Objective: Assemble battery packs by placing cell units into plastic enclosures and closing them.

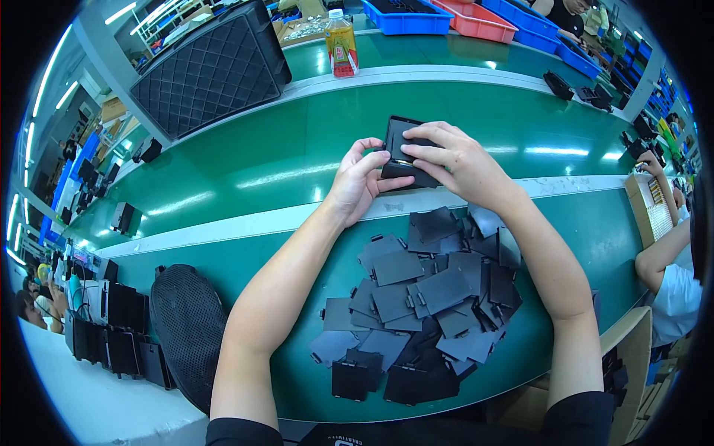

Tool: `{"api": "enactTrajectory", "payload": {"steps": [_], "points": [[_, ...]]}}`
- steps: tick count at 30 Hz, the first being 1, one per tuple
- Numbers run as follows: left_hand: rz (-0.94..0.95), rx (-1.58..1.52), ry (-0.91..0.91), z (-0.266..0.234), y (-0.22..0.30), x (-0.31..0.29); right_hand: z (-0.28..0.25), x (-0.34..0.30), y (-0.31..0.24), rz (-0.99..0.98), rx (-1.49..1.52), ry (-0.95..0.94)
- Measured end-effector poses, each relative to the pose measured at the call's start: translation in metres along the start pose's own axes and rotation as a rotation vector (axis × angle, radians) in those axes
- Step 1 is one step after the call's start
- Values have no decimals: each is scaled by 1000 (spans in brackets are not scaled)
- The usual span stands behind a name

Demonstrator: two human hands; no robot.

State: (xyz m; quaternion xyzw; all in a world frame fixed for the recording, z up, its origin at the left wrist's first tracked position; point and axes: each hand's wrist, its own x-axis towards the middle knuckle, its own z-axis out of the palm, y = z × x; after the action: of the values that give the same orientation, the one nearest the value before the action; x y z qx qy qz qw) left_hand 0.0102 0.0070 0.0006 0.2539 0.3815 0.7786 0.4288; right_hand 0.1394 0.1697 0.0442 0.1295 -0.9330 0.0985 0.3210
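Observation:
A black rectangular plastic case (397, 128) is held over the near edge of the green conveyor, beyond the pile. My left hand (355, 182) grips its left side, thumb on top and fingers at the edge and beneath. My right hand (460, 160) is closed over its right side, fingertips pressing on a flat black panel on its face. A thin gold-coloured strip shows beside the fingers; I cannot make out what it is. Between my forearms lies a heap of flat black plastic covers (398, 267) with small tabs, overlapping at many angles.
A dark mesh object (190, 331) and several black cases (123, 349) stand at left. Across the conveyor (297, 160) are a large black quilted panel (216, 74), a drink bottle (341, 44), and blue and red bins (476, 21). A co-worker's arm (658, 256) and a cardboard box (647, 208) are at right.

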Motion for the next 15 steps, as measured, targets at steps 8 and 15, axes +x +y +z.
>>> {"api": "enactTrajectory", "payload": {"steps": [8, 15], "points": [[17, -41, 7, -1, -2, 1, -2, 1, 0, -77, -11, -28], [103, 46, -50, 3, -1, -2, 9, 1, 4, 421, 283, 258]]}}
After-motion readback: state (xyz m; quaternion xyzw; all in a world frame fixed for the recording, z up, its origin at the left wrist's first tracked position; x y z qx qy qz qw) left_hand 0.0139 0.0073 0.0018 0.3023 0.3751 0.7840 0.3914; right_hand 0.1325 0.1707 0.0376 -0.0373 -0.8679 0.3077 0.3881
